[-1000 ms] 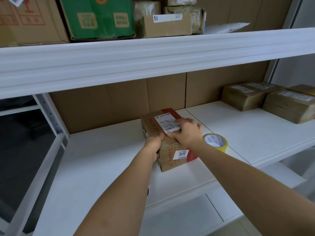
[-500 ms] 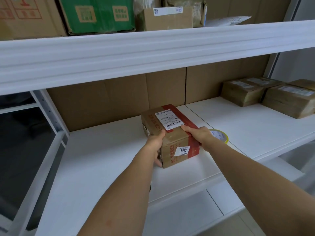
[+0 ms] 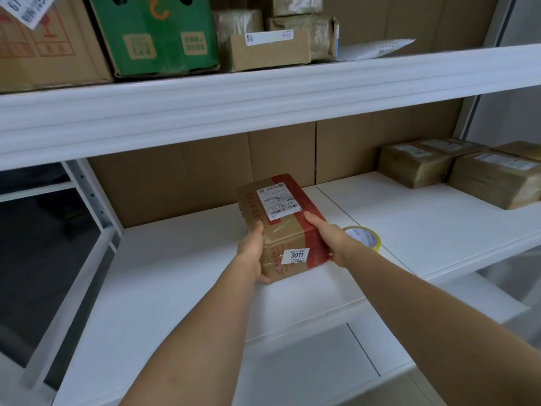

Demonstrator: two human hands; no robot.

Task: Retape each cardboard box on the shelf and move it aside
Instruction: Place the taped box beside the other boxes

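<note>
- A person's two bare forearms reach forward to a white shelf (image 3: 187, 288), seen from a camera on their head.
- A small cardboard box (image 3: 281, 227), wrapped in clear and red tape with a white shipping label on top and a "3011" sticker on its near face, sits near the middle of the shelf, its near end apparently tipped up slightly.
- The left hand (image 3: 251, 253) presses against the box's left side with its thumb up along the edge; its grip is narrow, closed on the box.
- The right hand (image 3: 325, 238) clasps the right side, thumb lying on the top edge; its grip also holds the box.
- A roll of yellowish tape (image 3: 366, 237) lies flat on the shelf just beside the right wrist.
- More taped boxes (image 3: 456, 168) stand well apart at the far right of the same shelf.
- Risk: the glossy tape likely makes the sides slick, so a side squeeze alone could let the box slide out and drop to the shelf or past its front edge.
- Risk: if the box swings right toward the others, the right wrist or the box could catch the tape roll and knock it off the front.
- Risk: lifting high could bump the upper shelf (image 3: 263, 104) above.
</note>
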